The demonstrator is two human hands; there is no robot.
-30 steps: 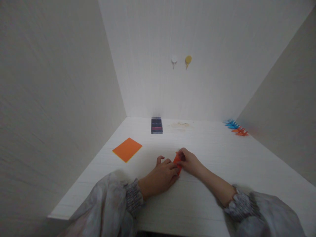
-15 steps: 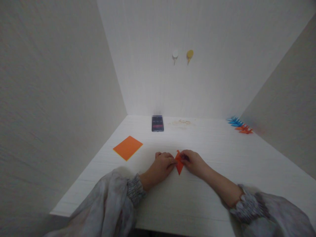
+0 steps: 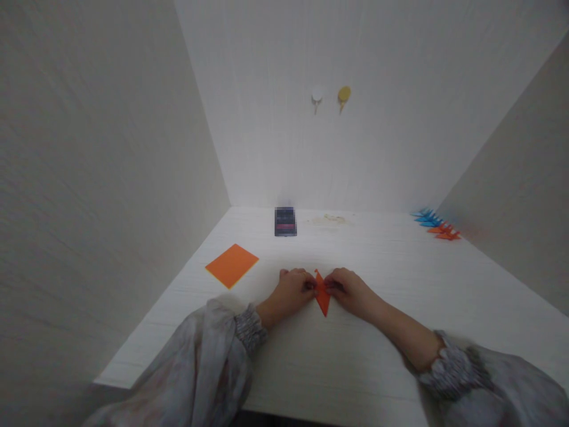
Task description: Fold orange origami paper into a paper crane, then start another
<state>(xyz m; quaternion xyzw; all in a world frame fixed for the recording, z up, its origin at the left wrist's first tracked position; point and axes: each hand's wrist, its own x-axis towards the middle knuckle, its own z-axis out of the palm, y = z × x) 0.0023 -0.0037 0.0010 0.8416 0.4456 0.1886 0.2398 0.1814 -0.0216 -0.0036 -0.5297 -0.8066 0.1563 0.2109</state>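
Observation:
A small folded piece of orange paper [image 3: 322,298] lies on the white table [image 3: 364,350], pointed at both ends. My left hand [image 3: 293,289] pinches its left side with curled fingers. My right hand [image 3: 351,289] pinches its right side the same way. Both hands rest on the table with the paper between them.
A flat stack of orange paper squares [image 3: 232,264] lies to the left. A small dark box [image 3: 285,221] stands near the back wall. Folded blue [image 3: 425,217] and orange [image 3: 444,232] paper figures sit at the back right. Two pins [image 3: 329,96] stick in the wall.
My left hand slid off the top of the paper to its left side. The folded piece now shows as a narrow pointed shape between both hands.

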